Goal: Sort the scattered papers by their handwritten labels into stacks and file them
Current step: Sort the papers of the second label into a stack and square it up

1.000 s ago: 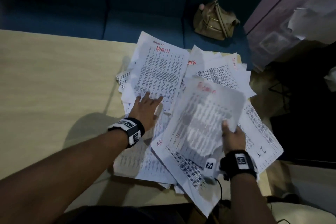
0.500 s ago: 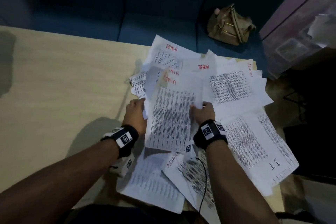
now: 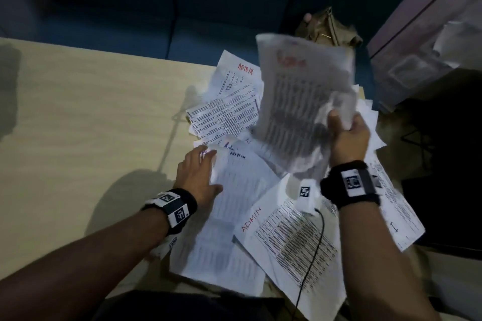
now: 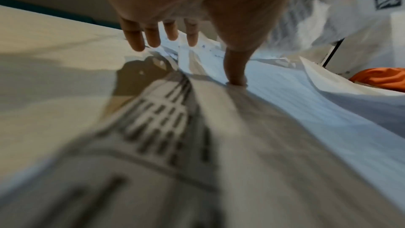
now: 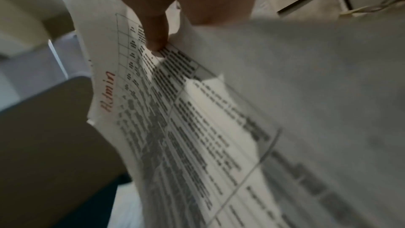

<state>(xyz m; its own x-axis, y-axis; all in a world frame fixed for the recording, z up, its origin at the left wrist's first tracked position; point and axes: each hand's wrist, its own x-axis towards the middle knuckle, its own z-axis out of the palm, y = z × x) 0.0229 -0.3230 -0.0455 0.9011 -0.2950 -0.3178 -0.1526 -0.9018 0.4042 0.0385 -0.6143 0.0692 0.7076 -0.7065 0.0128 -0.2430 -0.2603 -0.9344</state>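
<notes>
Printed sheets [image 3: 292,240] with handwritten labels lie scattered over the right part of the wooden table [image 3: 78,117]; several read "ADMIN" in red. My right hand [image 3: 344,133] grips a blurred sheet [image 3: 300,101] lifted off the pile; in the right wrist view its red label reads "Admin" [image 5: 108,91], and the thumb [image 5: 155,29] pinches the sheet. My left hand [image 3: 200,174] lies flat with straight fingers on a sheet [image 3: 234,206] labelled "ADMIN" in blue. In the left wrist view the fingers [image 4: 151,35] are spread and the thumb tip [image 4: 235,74] presses on the paper.
A blue sofa [image 3: 182,21] runs behind the table, with a tan handbag [image 3: 328,28] on its seat. One sheet at the right edge [image 3: 399,227] overhangs the table. The table's left half shows bare wood. A thin black cable [image 3: 313,253] hangs from my right wrist camera.
My right hand has lifted the held sheet up and to the right, away from the left hand. The left hand has let go of it and settled flat on the pile.
</notes>
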